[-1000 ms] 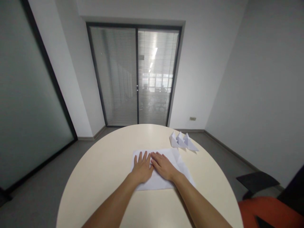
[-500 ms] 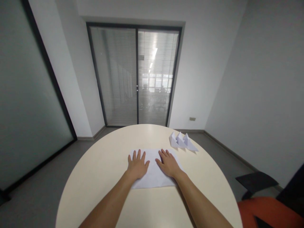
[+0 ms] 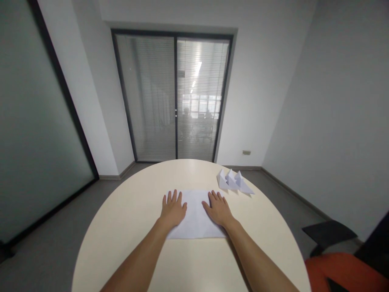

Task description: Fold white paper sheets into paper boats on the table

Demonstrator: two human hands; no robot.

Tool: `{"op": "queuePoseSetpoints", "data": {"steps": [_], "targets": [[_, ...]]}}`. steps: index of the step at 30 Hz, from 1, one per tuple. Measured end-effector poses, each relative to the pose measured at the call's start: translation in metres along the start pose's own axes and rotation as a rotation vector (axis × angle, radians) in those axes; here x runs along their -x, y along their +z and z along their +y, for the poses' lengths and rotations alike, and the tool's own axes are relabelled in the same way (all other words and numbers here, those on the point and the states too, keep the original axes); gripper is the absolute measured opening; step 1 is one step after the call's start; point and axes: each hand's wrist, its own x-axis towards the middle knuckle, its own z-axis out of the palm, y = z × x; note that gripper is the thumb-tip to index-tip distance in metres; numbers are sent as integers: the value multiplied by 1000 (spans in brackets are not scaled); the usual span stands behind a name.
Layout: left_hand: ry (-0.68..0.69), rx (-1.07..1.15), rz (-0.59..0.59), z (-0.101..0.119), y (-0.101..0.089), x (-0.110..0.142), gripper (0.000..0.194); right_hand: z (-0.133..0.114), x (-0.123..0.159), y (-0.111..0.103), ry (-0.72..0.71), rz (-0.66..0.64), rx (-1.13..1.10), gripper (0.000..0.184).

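A white sheet of paper (image 3: 195, 219) lies flat on the round cream table (image 3: 127, 227), with a faint crease near its middle. My left hand (image 3: 174, 209) rests open, palm down, over the sheet's left side, fingers spread. Over the right side, my right hand (image 3: 218, 207) lies palm down and open too, its thumb pointing inward. A strip of bare paper shows between the two hands. Both hands hide parts of the side edges. Beyond my right hand stand several folded white paper shapes (image 3: 233, 180) with pointed tops, lined up close together.
An orange chair (image 3: 343, 269) with a black armrest (image 3: 330, 234) stands at the table's right. Past the far table edge is a glass partition (image 3: 174, 97) with blinds. A frosted glass panel (image 3: 39, 121) is on the left.
My hands have slid apart across the paper, left hand to the left and right hand to the right. The sheet now lies flatter. The folded paper shapes have not moved.
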Motion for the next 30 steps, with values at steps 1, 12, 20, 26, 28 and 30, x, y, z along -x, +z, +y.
{"op": "queuePoseSetpoints", "data": {"steps": [1,12,20,26,28,30], "targets": [[6,-11,16,1,-1,1,62,-1,0,0,-6,-2,0,70],[116,104,-34,18,-3,15,70,-8,-5,-2,-53,21,-35,69],[72,91,-32,9,-3,9,68,4,-10,-5,-1,78,-30,64],[50,74,12,6,4,3,60,-19,5,-6,-213,138,-105,62],[48,64,22,4,6,0,57,-30,13,-4,-344,72,-182,65],[42,53,24,1,7,-3,56,-37,20,-1,-461,-44,-219,67]]}}
